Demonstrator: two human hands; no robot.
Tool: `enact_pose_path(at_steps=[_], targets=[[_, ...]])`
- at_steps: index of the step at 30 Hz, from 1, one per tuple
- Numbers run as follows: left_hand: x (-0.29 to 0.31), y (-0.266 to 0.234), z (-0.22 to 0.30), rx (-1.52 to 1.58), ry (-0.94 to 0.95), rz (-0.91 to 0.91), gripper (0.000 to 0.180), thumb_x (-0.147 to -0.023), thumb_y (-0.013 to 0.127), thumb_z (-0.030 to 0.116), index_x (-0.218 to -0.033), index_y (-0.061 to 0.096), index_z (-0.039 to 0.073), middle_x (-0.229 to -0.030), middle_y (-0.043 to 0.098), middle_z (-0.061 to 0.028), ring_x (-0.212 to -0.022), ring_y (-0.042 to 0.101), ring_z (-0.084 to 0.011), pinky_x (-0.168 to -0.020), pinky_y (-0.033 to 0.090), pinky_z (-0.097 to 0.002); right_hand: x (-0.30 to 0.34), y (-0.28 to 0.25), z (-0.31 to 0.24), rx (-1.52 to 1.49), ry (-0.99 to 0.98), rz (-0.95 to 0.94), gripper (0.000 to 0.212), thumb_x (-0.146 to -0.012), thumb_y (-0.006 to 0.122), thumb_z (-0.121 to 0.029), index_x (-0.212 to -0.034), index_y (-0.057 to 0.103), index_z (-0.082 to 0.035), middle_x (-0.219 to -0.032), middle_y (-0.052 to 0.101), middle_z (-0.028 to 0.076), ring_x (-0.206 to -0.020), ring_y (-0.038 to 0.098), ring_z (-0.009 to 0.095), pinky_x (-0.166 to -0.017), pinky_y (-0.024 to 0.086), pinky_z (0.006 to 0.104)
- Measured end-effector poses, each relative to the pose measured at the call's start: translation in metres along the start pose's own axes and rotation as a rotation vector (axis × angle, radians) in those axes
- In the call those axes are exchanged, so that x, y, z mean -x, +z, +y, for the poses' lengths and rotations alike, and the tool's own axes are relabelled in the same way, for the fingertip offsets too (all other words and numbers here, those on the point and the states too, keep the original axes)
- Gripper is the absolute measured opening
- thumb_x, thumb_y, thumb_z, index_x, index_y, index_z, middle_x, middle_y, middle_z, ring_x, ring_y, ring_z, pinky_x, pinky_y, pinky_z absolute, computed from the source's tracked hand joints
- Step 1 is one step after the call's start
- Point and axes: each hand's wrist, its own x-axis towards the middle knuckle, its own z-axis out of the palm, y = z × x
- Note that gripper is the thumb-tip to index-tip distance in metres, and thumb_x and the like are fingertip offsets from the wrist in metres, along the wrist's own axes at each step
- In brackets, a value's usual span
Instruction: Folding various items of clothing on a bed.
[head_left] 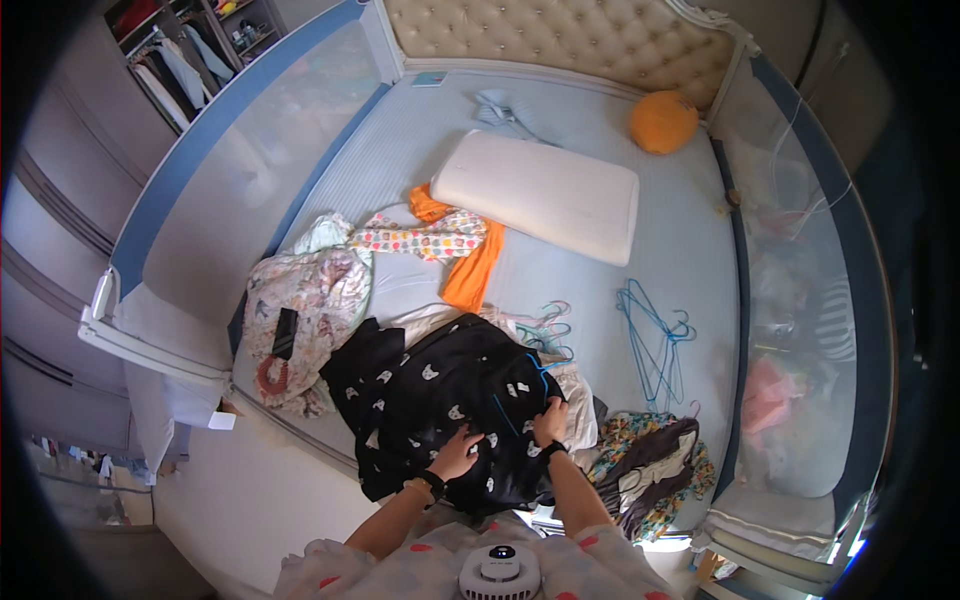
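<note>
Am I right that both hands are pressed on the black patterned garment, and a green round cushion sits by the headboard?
Not quite: the head view shows the round cushion is orange, not green. The rest holds: the left hand and right hand both rest on the black patterned garment, and the cushion sits by the headboard.

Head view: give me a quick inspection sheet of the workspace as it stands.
Surface: bed with pale blue sheet, padded headboard.
Job's things: black garment with white print spread at the near edge; a blue hanger lies on it.
Clutter: white pillow, orange ball, orange cloth, floral garment, loose blue hangers, patterned clothes heap.
Hands: left hand and right hand both rest on the black garment, the right beside the hanger.
Cables: nothing seen.
Surroundings: mesh bed rails both sides, open wardrobe far left.
</note>
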Motion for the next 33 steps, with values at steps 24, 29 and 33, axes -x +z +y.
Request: enact_pose_path(at_steps=[24, 29, 33], targets=[[0.06, -0.115, 0.017, -0.216, -0.039, 0.712, 0.016, -0.062, 0.057, 0.004, -0.074, 0.068, 0.006, -0.073, 0.063, -0.0188, -0.069, 0.062, -0.038, -0.062, 0.049, -0.0431, 0.215, -0.281, 0.078, -0.504, -0.2, 0.23, 0.015, -0.094, 0.051, -0.011, -0.086, 0.058, 0.001, -0.078, 0.065, 0.01, -0.07, 0.058, 0.015, -0.063, 0.045, 0.0297], [0.094, -0.077, -0.011, -0.169, -0.14, 0.492, 0.02, -0.072, 0.055, 0.012, -0.086, 0.069, 0.009, -0.082, 0.066, -0.0177, -0.08, 0.063, -0.0368, -0.068, 0.05, -0.0452, 0.194, -0.287, 0.112, -1.026, 0.068, 0.681, 0.022, -0.099, 0.045, -0.031, -0.087, 0.049, -0.013, -0.062, 0.039, -0.006, -0.048, 0.033, 0.002, -0.038, 0.028, 0.0192], [0.146, -0.049, -0.02, -0.053, -0.216, 0.262, 0.035, -0.075, 0.065, 0.042, -0.087, 0.068, 0.009, -0.083, 0.066, -0.0169, -0.081, 0.064, -0.0359, -0.07, 0.052, -0.0422, 0.167, -0.32, 0.113, -1.035, 0.131, 0.579, 0.024, -0.1, 0.044, -0.028, -0.085, 0.051, -0.011, -0.059, 0.034, -0.007, -0.048, 0.026, 0.001, -0.042, 0.02, 0.0198]])
